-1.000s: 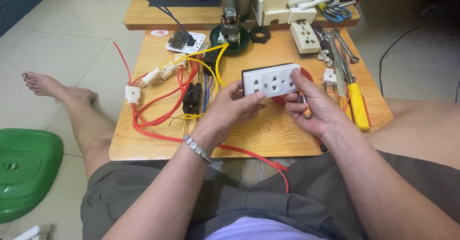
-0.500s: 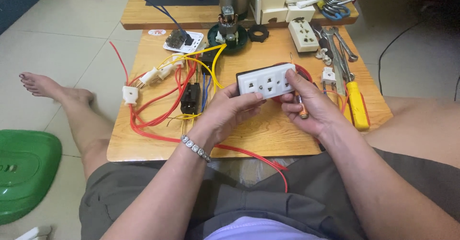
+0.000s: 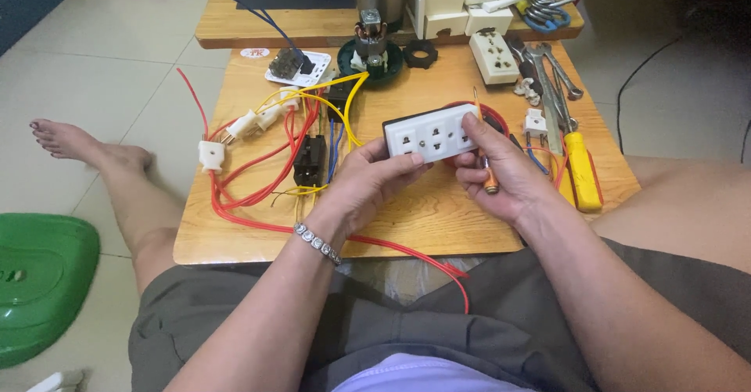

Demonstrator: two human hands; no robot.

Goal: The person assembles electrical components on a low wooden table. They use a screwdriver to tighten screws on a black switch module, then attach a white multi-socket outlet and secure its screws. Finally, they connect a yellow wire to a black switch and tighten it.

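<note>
Gripping socket strip (image 3: pixel 432 135) above table edge (image 3: pixel 344 249)

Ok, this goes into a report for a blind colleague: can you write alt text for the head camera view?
Both hands, left hand and right hand, hold a white multi-outlet socket box above a low wooden table; the right hand also holds a small orange-handled screwdriver. Red and yellow wires, plugs and hand tools lie on the table.

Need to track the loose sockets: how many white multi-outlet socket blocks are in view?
2. One socket block is held between the left hand and right hand; another socket block lies on the table's far right. More may hide among the white parts behind.
</note>
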